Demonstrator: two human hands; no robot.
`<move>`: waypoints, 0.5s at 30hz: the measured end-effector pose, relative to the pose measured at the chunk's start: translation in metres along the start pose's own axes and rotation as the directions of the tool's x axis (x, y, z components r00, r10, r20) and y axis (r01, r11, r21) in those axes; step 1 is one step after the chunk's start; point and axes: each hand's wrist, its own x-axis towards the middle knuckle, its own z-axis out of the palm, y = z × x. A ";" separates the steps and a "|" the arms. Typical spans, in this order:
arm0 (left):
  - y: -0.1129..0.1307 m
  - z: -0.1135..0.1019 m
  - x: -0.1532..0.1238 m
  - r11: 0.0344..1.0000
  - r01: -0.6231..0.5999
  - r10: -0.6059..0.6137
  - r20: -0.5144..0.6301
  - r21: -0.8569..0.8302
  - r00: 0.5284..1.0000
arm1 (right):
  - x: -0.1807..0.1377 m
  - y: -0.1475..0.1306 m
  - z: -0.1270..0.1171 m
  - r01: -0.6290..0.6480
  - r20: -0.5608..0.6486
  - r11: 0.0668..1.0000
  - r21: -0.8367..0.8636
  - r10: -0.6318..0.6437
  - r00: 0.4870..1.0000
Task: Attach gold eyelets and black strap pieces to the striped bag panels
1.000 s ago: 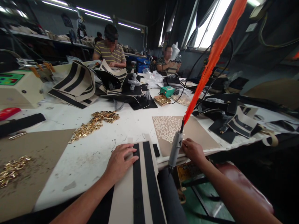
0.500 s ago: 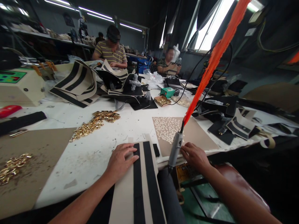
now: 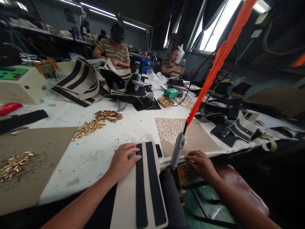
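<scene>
Beige panel with black stripes (image 3: 140, 187) — lying across the near edge of the table (image 3: 92, 152) | left hand (image 3: 124, 159): resting on its left side near the far end, fingers loosely spread | right hand (image 3: 200, 163): at table edge, beside hanging grey tool (image 3: 178, 150), fingers bent — whether gripping, cannot tell

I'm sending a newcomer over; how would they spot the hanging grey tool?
Along the white table, find the right hand at the near edge. Just left of it, a grey tool hangs tip down, set apart by its bright orange strand.
</scene>
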 end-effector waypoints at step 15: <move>0.007 0.000 -0.009 0.999 0.045 -0.046 -0.013 -0.031 0.999 | -0.029 -0.009 0.005 0.091 -0.092 0.994 -0.065 -0.096 0.991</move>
